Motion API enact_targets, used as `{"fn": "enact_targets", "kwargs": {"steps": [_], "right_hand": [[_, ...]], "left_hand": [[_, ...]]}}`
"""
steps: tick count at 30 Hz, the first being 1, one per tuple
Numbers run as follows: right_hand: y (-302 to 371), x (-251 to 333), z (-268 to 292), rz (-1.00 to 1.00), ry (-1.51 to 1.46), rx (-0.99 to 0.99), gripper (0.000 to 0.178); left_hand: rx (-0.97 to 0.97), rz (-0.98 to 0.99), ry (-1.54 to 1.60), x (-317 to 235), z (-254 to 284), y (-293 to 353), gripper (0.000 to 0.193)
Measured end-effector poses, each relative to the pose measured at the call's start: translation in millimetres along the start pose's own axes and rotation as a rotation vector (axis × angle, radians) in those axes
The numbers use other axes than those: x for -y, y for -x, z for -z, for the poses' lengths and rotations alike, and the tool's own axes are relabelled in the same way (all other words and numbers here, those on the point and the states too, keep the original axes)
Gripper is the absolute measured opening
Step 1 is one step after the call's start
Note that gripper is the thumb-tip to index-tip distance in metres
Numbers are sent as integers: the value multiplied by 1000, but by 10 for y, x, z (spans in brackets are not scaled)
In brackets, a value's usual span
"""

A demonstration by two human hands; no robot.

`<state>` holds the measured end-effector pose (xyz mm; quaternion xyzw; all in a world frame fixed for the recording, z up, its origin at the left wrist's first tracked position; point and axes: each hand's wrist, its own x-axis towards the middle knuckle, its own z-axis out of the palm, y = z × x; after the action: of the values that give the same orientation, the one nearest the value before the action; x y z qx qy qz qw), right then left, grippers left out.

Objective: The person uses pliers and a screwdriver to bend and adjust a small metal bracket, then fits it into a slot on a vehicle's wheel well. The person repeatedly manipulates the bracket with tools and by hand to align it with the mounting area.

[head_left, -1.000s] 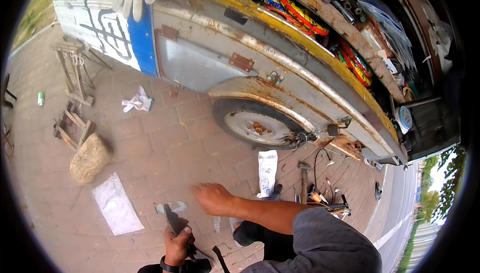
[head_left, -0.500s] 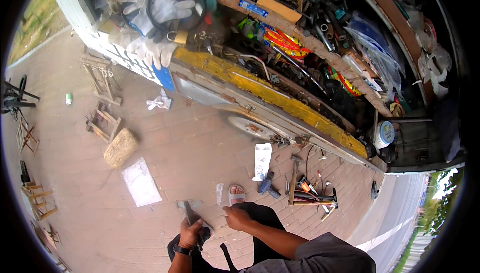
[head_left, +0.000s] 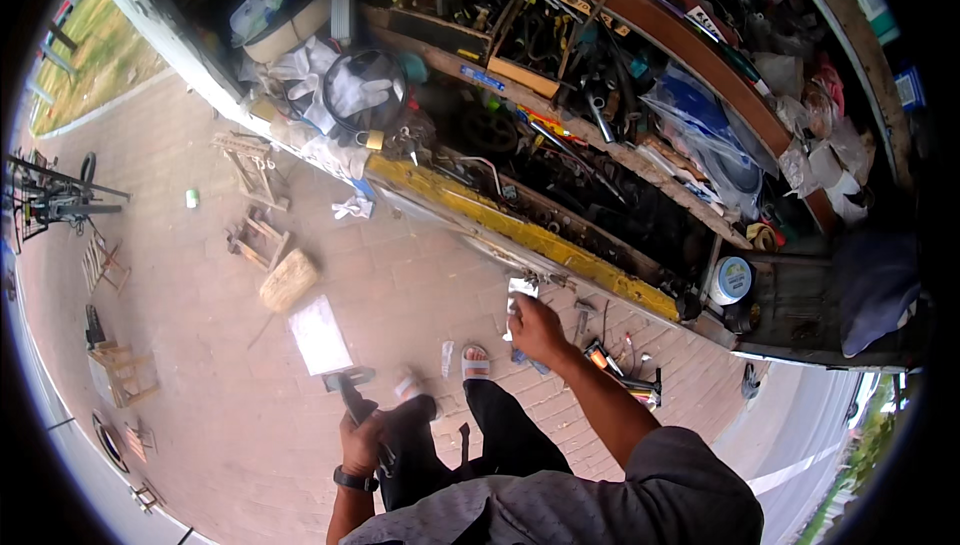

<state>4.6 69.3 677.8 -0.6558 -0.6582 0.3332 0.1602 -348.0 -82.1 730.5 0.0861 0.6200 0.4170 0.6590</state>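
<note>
My left hand [head_left: 362, 435] is wrapped round a dark grey, long object [head_left: 354, 400] with a crosspiece at its far end. Its exact kind is unclear, and the fingers hide its lower part. My right hand [head_left: 540, 331] is stretched out to the right with its fingers curled. Whatever those fingers may hold is hidden. Behind them a white printed packet [head_left: 521, 287] lies on the paving, partly covered by the hand. Whether hand and packet touch, I cannot tell. A blue-grey power tool [head_left: 530, 363] shows partly below my right wrist.
An open cabinet with a yellow edge [head_left: 520, 231] crosses ahead, full of tools, bags and gloves [head_left: 362, 91]. Right of my hand lie a hammer [head_left: 583, 316] and several hand tools [head_left: 625, 375]. Left are a white sheet [head_left: 321, 335], a tan block [head_left: 289, 281] and wooden stools [head_left: 125, 373].
My right hand has moved forward and right, from beside my knee to over the white packet. The view has shifted, showing more of the cabinet. My left hand keeps the dark object.
</note>
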Motion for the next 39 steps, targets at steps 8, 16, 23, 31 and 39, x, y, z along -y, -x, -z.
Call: {"fn": "enact_targets", "kwargs": {"steps": [8,16,23,31,39], "right_hand": [[-1777,778,714,58,-22,-286,37],[-3734,904,1246,-55,25,-641,46],[-5211,404,1692,-456,422,-563,33],[-6228,-433,1992,-647,745,-351,52],[-6275,-553,2070,-635,859,-328,53]], "left_hand": [[-24,69,75,-433,-17,-173,15],[-41,63,-36,-1027,52,-958,28],[-156,106,36,-1369,39,-1154,31],[-254,145,89,-1534,-343,-1566,33],[-218,178,99,-1775,-772,-1931,27]]}}
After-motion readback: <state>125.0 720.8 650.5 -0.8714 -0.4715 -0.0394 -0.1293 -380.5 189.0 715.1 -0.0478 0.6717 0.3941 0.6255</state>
